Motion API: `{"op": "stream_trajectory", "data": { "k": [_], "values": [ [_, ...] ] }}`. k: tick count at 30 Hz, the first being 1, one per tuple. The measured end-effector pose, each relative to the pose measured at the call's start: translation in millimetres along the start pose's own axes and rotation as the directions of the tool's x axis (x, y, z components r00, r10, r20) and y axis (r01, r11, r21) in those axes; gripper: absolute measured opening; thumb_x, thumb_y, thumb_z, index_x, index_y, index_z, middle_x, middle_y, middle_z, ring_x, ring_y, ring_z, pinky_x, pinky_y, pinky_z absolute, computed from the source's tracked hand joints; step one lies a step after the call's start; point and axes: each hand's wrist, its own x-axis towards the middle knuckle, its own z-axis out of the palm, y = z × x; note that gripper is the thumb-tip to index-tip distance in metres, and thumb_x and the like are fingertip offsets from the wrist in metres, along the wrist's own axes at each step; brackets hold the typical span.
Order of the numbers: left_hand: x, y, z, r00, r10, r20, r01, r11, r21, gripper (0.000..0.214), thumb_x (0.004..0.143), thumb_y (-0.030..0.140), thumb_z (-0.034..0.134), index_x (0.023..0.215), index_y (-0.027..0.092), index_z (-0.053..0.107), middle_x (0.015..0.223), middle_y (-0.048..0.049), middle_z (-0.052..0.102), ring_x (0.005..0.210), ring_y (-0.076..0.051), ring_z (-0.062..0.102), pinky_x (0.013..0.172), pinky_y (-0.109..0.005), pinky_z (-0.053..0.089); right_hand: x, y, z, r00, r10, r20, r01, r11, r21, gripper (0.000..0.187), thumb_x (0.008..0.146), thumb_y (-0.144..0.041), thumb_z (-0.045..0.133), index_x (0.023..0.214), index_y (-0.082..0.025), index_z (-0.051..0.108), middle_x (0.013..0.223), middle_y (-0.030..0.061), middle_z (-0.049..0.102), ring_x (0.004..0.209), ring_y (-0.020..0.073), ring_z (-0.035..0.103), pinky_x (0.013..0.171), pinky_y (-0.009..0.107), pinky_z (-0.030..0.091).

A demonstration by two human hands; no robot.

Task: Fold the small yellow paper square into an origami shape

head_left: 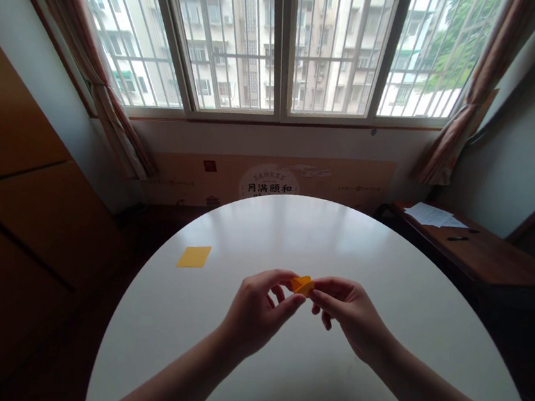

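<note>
Between my two hands is a small folded piece of orange-yellow paper [303, 286], held up over the white table. My left hand [260, 306] pinches its left side with thumb and forefinger. On the right side, my right hand [349, 306] grips the paper's edge between thumb and forefinger, its other fingers curled below. The folds look partly raised, but their exact shape is too small to make out. A flat yellow square of paper [194, 256] lies on the table, to the left of and beyond my left hand.
The round white table [410, 307] fills the middle. A brown wooden desk [478, 253] with white sheets [434, 215] on it stands at the right. Wooden cabinets [7, 196] are at the left. Behind the table is a printed cardboard panel [179, 171] under a barred window.
</note>
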Motion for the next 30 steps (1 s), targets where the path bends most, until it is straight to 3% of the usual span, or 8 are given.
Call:
{"op": "stream_trajectory", "data": {
  "k": [8, 16, 25, 30],
  "values": [
    [1, 0, 2.2, 0.999, -0.038, -0.026, 0.037, 0.998, -0.047, 0.025, 0.089, 0.038, 0.064, 0.085, 0.015, 0.075, 0.070, -0.0047, 0.071, 0.056, -0.013, 0.060, 0.047, -0.020, 0.047, -2, -1, 3, 1.000, -0.017, -0.022, 0.016, 0.999, -0.040, 0.032, 0.069, -0.039, 0.087, 0.091, -0.018, 0.082, 0.071, 0.0078, 0.073, 0.058, 0.0162, 0.059, 0.041, 0.022, 0.039],
    [3, 1, 6.6, 0.952, -0.298, 0.071, 0.300, 0.863, -0.407, 0.038, 0.079, 0.050, 0.074, 0.082, 0.012, 0.075, 0.054, -0.0006, 0.061, 0.046, -0.010, 0.051, 0.043, -0.019, 0.045, -4, -1, 5, 1.000, -0.008, -0.025, 0.009, 1.000, 0.008, 0.032, 0.070, -0.041, 0.086, 0.089, -0.017, 0.081, 0.069, 0.0056, 0.069, 0.061, 0.0157, 0.058, 0.043, 0.022, 0.042],
    [1, -6, 12.0, 0.938, -0.290, 0.192, 0.347, 0.820, -0.455, 0.030, 0.076, 0.042, 0.077, 0.086, 0.014, 0.080, 0.067, -0.0057, 0.068, 0.058, -0.013, 0.055, 0.046, -0.020, 0.046, -5, -4, 0, 0.989, -0.130, -0.073, 0.128, 0.991, -0.027, 0.028, 0.071, -0.042, 0.086, 0.086, -0.020, 0.080, 0.072, 0.0075, 0.073, 0.062, 0.0182, 0.059, 0.045, 0.026, 0.045],
    [-3, 1, 15.3, 0.949, -0.267, 0.168, 0.315, 0.786, -0.532, 0.028, 0.077, 0.043, 0.078, 0.084, 0.016, 0.081, 0.067, -0.0067, 0.071, 0.057, -0.012, 0.053, 0.047, -0.021, 0.045, -13, -6, 3, 0.970, -0.239, -0.044, 0.236, 0.970, -0.063, 0.019, 0.079, -0.039, 0.081, 0.090, -0.023, 0.079, 0.076, 0.0066, 0.073, 0.063, 0.0180, 0.060, 0.046, 0.026, 0.046]
  ]
}}
